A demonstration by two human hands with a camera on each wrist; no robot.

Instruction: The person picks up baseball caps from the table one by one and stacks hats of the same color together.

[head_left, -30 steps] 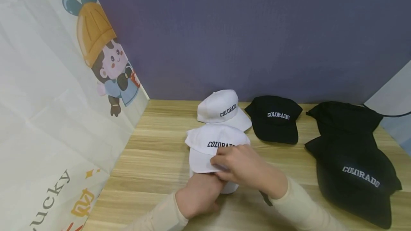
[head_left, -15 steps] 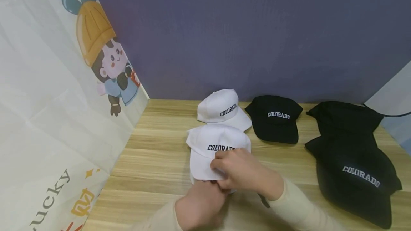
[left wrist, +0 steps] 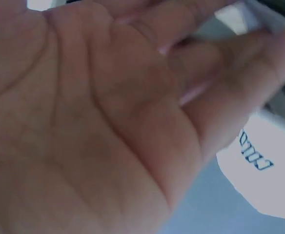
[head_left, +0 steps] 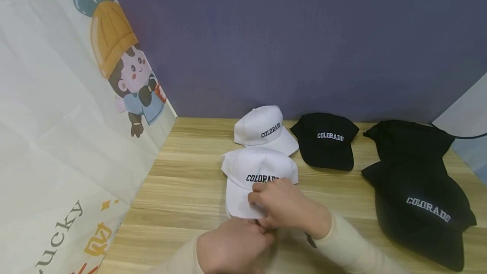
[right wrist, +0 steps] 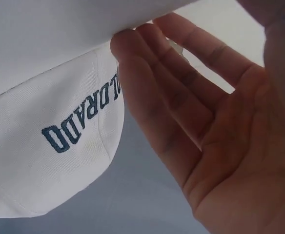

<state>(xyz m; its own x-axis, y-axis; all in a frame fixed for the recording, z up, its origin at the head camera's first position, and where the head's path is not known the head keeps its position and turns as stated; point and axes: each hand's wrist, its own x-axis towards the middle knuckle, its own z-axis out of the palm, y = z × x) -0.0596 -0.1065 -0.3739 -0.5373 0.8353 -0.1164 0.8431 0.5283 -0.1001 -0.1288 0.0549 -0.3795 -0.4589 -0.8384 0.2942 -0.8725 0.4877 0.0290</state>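
Observation:
A white baseball cap [head_left: 253,166] lettered COLORADO lies on the wooden table, its brim toward me. My right hand [head_left: 289,204] pinches the right side of the brim, fingers on top; in the right wrist view the fingertips [right wrist: 128,41] meet the brim's edge. At the brim's front edge my left hand [head_left: 233,242] holds on, close to the right thumb; its fingertips are mostly hidden in the head view. The left wrist view is blurred, showing the palm [left wrist: 108,112] and part of a lettered white cap [left wrist: 262,175]. Another white cap [head_left: 262,128] stands just behind.
A black cap [head_left: 325,141] lies at the back, right of the white ones. Farther right a black cap [head_left: 414,138] is overlapped by a nearer black cap [head_left: 422,206]. A dark blue panel [head_left: 289,45] closes the back; a white printed sheet [head_left: 68,109] runs along the left.
The front white cap's brim has come toward me, its lettering a little lower. Both hands have moved with it, the left one farther toward the near edge. The other caps stay put.

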